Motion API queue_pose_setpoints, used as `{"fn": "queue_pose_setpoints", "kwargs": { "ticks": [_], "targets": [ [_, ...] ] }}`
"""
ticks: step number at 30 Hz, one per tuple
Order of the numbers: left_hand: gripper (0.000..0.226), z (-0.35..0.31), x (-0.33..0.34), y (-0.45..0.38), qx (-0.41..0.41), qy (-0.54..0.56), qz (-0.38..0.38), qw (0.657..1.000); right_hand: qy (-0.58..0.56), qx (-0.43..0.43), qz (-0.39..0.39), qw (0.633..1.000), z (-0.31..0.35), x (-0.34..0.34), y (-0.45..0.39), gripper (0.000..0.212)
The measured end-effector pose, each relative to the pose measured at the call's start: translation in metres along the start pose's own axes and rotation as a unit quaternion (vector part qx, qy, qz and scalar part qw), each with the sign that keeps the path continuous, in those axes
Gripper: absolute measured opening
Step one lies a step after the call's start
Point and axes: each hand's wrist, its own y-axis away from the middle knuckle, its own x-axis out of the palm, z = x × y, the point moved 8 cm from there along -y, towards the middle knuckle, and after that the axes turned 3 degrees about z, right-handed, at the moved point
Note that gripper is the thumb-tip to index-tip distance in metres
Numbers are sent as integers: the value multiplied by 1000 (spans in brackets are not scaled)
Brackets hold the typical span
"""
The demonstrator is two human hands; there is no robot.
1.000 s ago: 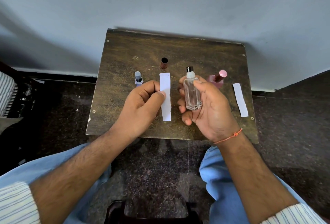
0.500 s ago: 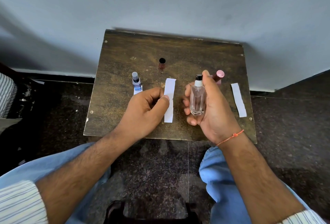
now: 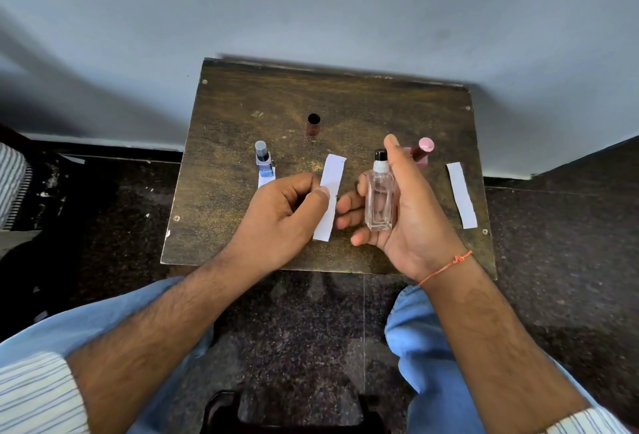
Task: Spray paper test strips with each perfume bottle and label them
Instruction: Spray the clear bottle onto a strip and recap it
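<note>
Head view: since a second ago the right hand (image 3: 408, 212) has turned the clear glass perfume bottle (image 3: 379, 198) upright and brought it closer to the strip. Its forefinger now stands up just beside the black spray nozzle, where before it lay curled around the glass. The left hand (image 3: 280, 216) still pinches the white paper test strip (image 3: 330, 191) between thumb and fingers, though the strip now leans slightly to the right. To my eye this is the aim before a spray: nozzle near the paper, finger not yet pressing.

Counted on the small wooden table (image 3: 345, 95):
- Three perfume bottles: the clear one in hand, a blue bottle (image 3: 264, 162) at left, and a pink-capped bottle (image 3: 422, 153) partly hidden behind the right hand.
- Three strips: the held one, one under the blue bottle (image 3: 263, 180), and one lying at right (image 3: 461, 195).
- One dark brown cap (image 3: 313, 124), standing apart at the back.

No writing shows on any strip.
</note>
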Motion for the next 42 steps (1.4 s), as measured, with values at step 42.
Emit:
{"fn": "queue_pose_setpoints", "kwargs": {
  "ticks": [42],
  "targets": [
    [39,-3,3,2,13,-29,22,999,341,-152,-154,915,13,-12,-6,70]
  ]
}}
